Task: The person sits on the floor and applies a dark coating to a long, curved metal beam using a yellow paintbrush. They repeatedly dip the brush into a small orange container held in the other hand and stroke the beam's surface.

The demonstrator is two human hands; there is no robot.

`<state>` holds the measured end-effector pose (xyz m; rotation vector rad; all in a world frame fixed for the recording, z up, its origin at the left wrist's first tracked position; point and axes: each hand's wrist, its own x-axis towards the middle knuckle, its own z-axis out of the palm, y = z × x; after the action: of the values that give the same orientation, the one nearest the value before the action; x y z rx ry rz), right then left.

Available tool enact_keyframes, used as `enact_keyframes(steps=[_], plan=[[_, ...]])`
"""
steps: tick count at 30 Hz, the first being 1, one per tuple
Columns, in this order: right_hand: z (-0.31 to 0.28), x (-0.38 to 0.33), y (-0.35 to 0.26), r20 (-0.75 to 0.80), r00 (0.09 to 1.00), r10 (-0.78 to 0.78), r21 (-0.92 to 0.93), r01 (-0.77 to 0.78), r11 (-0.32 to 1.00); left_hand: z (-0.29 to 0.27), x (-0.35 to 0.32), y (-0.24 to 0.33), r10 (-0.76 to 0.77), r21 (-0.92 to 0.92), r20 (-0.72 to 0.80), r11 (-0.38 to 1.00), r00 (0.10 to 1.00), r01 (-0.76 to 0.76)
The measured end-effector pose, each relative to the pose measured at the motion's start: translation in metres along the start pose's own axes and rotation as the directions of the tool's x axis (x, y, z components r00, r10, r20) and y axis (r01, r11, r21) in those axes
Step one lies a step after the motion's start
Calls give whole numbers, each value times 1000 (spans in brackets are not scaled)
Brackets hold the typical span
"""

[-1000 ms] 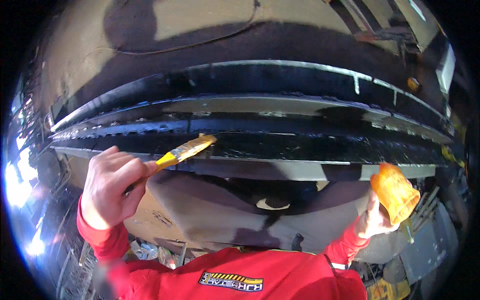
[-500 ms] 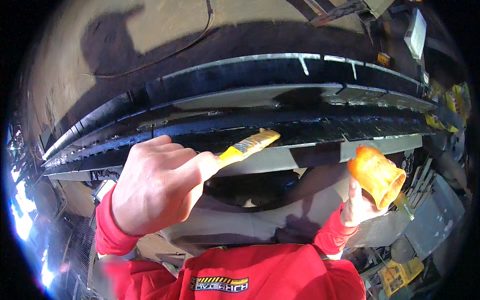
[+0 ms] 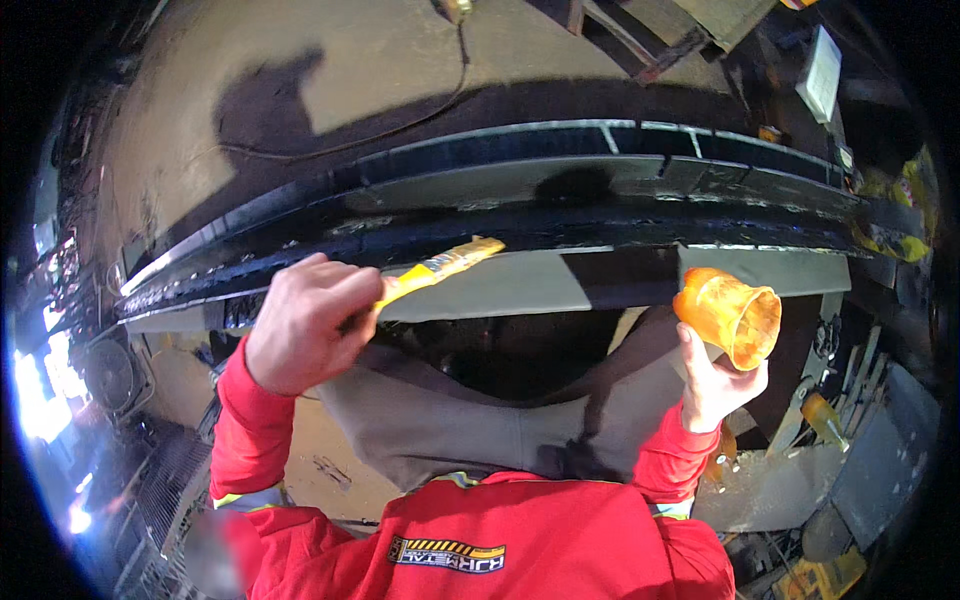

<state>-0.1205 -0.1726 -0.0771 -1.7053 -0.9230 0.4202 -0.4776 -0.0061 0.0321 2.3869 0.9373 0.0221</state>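
Observation:
My left hand (image 3: 308, 322) grips the yellow handle of a paintbrush (image 3: 440, 268), whose bristle end rests against a long steel beam (image 3: 520, 180) coated in wet black paint. My right hand (image 3: 715, 380) holds an orange cup (image 3: 730, 315) tilted on its side, mouth facing right, just below the beam's grey lower flange (image 3: 520, 285). Both arms wear red sleeves.
A cable (image 3: 400, 120) runs over the tan floor beyond the beam. Tools and scrap lie at the lower right, with a yellow bottle (image 3: 822, 417) among them. Metal grating (image 3: 160, 490) is at the lower left.
My left hand has drawn the brush rightward along the beam and then pulled back a little. My right hand has turned the orange cup so that its mouth faces more to the right.

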Motion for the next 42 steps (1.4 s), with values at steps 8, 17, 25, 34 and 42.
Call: enact_keyframes(steps=[8, 17, 25, 34, 42], plan=[[39, 1, -38, 261, 856, -446, -35, 470, 882, -37, -64, 28, -167, -64, -456, 986, 874, 155], [49, -15, -52, 410, 737, -537, -128, 629, 766, -29, -5, 103, 409, 316, -224, 889, 885, -331], [44, -30, -63, 393, 734, -554, -227, 661, 715, -5, 12, 118, 270, 245, 47, 930, 962, -273], [37, -36, -66, 369, 773, -516, -264, 619, 739, 2, -5, 115, -103, -172, -12, 980, 995, 99], [41, -41, -59, 292, 814, -502, -341, 580, 740, 31, -48, 82, -366, -735, -123, 658, 922, 164]])
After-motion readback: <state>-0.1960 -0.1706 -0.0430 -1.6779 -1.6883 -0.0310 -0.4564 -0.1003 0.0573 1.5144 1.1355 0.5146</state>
